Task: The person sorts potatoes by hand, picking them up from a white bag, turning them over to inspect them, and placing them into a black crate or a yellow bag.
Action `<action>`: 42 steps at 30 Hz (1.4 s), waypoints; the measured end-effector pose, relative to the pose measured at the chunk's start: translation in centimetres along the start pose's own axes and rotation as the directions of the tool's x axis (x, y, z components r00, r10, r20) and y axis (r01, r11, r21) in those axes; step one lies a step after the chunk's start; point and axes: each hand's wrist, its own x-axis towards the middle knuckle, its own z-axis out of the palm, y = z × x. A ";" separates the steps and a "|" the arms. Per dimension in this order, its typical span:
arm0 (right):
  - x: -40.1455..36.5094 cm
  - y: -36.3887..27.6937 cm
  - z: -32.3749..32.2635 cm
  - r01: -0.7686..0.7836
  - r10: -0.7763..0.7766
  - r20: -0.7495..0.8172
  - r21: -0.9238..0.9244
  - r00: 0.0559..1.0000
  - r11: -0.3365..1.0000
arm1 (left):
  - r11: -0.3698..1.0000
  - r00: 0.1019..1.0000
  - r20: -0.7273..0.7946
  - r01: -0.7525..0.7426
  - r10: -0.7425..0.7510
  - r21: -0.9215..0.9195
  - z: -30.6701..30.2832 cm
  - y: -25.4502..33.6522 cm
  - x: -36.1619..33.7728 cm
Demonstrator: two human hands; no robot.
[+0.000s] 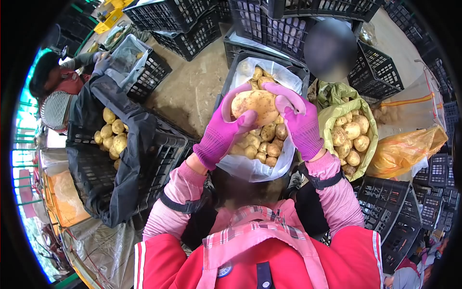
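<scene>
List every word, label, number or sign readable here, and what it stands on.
No text can be read.
The round badge on the apron: too small and blurred to read.
The potato held by the left hand and right hand, the black crates and the white bag: no lettering visible.
</scene>
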 end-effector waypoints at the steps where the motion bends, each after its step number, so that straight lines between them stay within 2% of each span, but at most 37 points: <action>1: 0.0 0.0 -0.2 -0.043 0.043 -0.009 0.058 0.999 0.997 | 1.000 1.000 0.006 0.015 -0.015 -0.011 0.1 0.1 -0.1; 3: 0.1 -0.1 -0.5 -0.125 0.130 -0.013 0.176 0.991 0.976 | 0.998 0.999 0.037 0.037 -0.035 -0.057 0.2 0.2 -0.1; 5: -0.1 0.1 -0.4 -0.304 0.327 -0.044 0.269 0.944 0.914 | 0.993 0.999 0.045 0.029 -0.025 -0.113 0.1 0.5 -0.1; 6: -0.2 0.1 -0.3 -0.206 0.221 -0.078 0.172 0.972 0.963 | 0.989 1.000 -0.010 0.013 -0.015 -0.148 0.2 0.7 -0.3; 7: -0.3 0.8 -0.2 -0.246 0.271 -0.042 0.305 0.962 0.920 | 0.984 0.997 -0.080 -0.015 0.000 -0.177 0.3 0.9 -0.5; 8: -0.2 1.2 -0.1 -0.273 0.296 -0.028 0.311 0.955 0.910 | 0.964 0.988 -0.156 -0.046 0.005 -0.261 0.2 1.7 -1.0; 11: -0.7 1.2 -0.2 -0.369 0.392 -0.007 0.324 0.920 0.871 | 0.845 0.939 -0.286 -0.306 0.191 -0.439 -2.4 4.1 -3.4; 13: -1.0 1.4 -0.3 -0.396 0.428 -0.009 0.359 0.904 0.845 | 0.783 0.848 -0.483 -0.446 0.216 -0.433 -4.0 6.2 -6.7; 15: -0.8 1.8 -0.7 -0.385 0.417 -0.008 0.366 0.909 0.847 | 0.675 0.689 -0.653 -0.646 0.314 -0.356 -8.1 6.3 -9.4; 17: -1.0 2.0 -1.0 -0.370 0.404 -0.011 0.375 0.915 0.850 | 0.566 0.624 -0.704 -0.733 0.339 -0.377 -12.8 6.1 -13.0; 19: -1.0 2.0 -1.1 -0.347 0.385 -0.019 0.395 0.923 0.850 | 0.627 0.564 -0.740 -0.737 0.367 -0.251 -17.8 6.1 -17.0; 21: -0.9 2.0 -1.5 -0.335 0.378 -0.031 0.398 0.925 0.854 | 0.671 0.505 -0.804 -0.717 0.313 -0.189 -21.3 6.4 -20.0; 23: -0.9 2.2 -1.7 -0.329 0.371 -0.029 0.401 0.928 0.855 | 0.806 0.483 -0.873 -0.543 0.069 -0.236 -23.1 8.2 -22.6; 24: -0.9 2.4 -1.9 -0.332 0.373 -0.031 0.393 0.927 0.857 | 0.880 0.580 -0.813 -0.412 0.055 -0.234 -23.9 8.8 -24.2; 25: -0.9 2.4 -2.0 -0.341 0.381 -0.031 0.387 0.924 0.857 | 0.972 0.590 -0.807 -0.185 -0.007 -0.143 -24.4 9.9 -25.0; 26: -1.0 2.3 -2.1 -0.348 0.388 -0.031 0.382 0.921 0.856 | 0.997 0.584 -0.809 0.057 -0.070 -0.045 -25.2 11.5 -25.2; 27: -1.2 2.2 -2.1 -0.358 0.397 -0.030 0.376 0.917 0.855 | 0.953 0.559 -0.818 0.298 -0.133 0.049 -26.0 12.7 -25.5; 28: -1.2 2.5 -2.3 -0.359 0.396 -0.029 0.364 0.918 0.859 | 0.928 0.704 -0.702 0.326 -0.110 0.182 -27.0 13.0 -25.7; 29: -1.4 2.7 -2.5 -0.366 0.401 -0.032 0.347 0.916 0.863 | 0.625 0.604 -0.795 0.603 0.047 0.495 -28.1 13.5 -25.6; 31: -1.4 3.2 -2.6 -0.378 0.406 -0.030 0.307 0.914 0.874 | 0.155 0.606 -0.787 0.772 0.115 0.617 -29.4 15.5 -24.7; 32: -1.7 3.6 -2.6 -0.386 0.408 -0.038 0.254 0.912 0.887 | 0.151 0.600 -0.795 0.781 0.090 0.606 -30.3 16.7 -24.0; 35: -2.7 6.8 -2.7 -0.396 0.395 0.033 0.135 0.918 0.908 | 0.269 0.690 -0.718 0.678 0.085 0.684 -30.7 20.6 -21.9; 37: -3.7 8.7 -1.7 -0.245 0.254 0.154 -0.074 0.955 0.967 | 0.357 0.785 -0.619 0.585 -0.025 0.728 -31.9 23.7 -19.9; 38: -4.0 6.8 1.1 -0.106 0.142 0.159 -0.216 0.977 0.971 | 0.189 0.826 -0.562 0.545 0.050 0.817 -31.7 25.2 -19.0; 39: -4.0 4.5 3.6 -0.042 0.119 0.213 -0.333 0.970 0.942 | 0.008 0.865 -0.490 0.492 0.104 0.870 -31.3 26.3 -17.9; 40: -4.0 1.2 6.7 -0.034 0.136 0.268 -0.355 0.954 0.934 | -0.057 0.867 -0.493 0.496 0.070 0.866 -31.0 27.1 -16.7; 42: -2.9 -3.5 12.2 0.339 -0.133 0.421 -0.464 0.897 0.818 | -0.162 0.849 -0.528 0.522 0.006 0.837 -31.7 27.2 -14.0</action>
